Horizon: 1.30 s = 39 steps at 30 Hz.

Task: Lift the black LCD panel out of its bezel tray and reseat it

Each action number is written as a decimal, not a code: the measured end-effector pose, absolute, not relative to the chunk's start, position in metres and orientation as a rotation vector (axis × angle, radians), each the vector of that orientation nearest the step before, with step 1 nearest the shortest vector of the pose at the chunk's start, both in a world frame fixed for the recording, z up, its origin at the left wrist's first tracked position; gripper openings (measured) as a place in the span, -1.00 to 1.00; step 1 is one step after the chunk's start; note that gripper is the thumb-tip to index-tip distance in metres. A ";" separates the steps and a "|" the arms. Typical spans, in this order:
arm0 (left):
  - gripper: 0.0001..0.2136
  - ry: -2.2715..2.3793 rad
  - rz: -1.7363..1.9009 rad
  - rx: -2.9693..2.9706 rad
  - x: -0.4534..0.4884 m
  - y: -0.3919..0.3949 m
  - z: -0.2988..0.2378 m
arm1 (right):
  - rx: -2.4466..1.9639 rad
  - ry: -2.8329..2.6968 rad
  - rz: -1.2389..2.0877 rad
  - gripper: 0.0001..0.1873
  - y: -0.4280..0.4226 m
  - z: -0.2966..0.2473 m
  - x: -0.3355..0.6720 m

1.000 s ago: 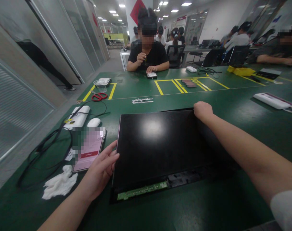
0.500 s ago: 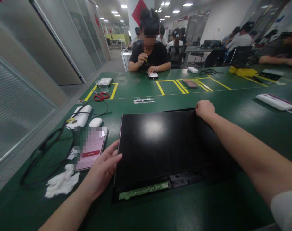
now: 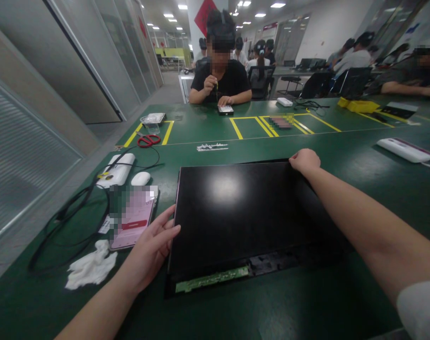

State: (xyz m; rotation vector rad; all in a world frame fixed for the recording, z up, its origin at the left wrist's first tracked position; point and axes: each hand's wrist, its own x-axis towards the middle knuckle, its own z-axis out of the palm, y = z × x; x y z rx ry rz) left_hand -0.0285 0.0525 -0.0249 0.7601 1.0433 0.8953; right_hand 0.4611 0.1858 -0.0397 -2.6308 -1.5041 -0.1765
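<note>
A black display panel (image 3: 232,212) lies face up on the green table in front of me, a bright reflection on its glossy face. Along its near edge runs a green circuit board strip (image 3: 212,279), with dark film to the right of it. My left hand (image 3: 153,243) holds the panel's left edge, thumb over the rim and fingers against the side. At the far right corner, my right hand (image 3: 305,160) pinches the edge with its fingers closed. My right forearm covers part of the panel's right side.
Left of the panel are a phone (image 3: 135,222), a crumpled tissue (image 3: 92,265), a white mouse (image 3: 141,179), a white box-like device (image 3: 117,171) and black cables (image 3: 46,234). Red-handled scissors (image 3: 149,140) lie beyond. Across the table a person (image 3: 220,80) works with a screwdriver.
My right hand has shifted very slightly at the far right corner, its fingers still pinching there. My left hand and the panel look nearly unchanged.
</note>
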 end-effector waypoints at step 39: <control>-0.18 0.996 0.930 0.732 -0.024 0.051 -0.021 | -2.751 -1.717 -0.303 -0.66 0.175 -0.025 0.452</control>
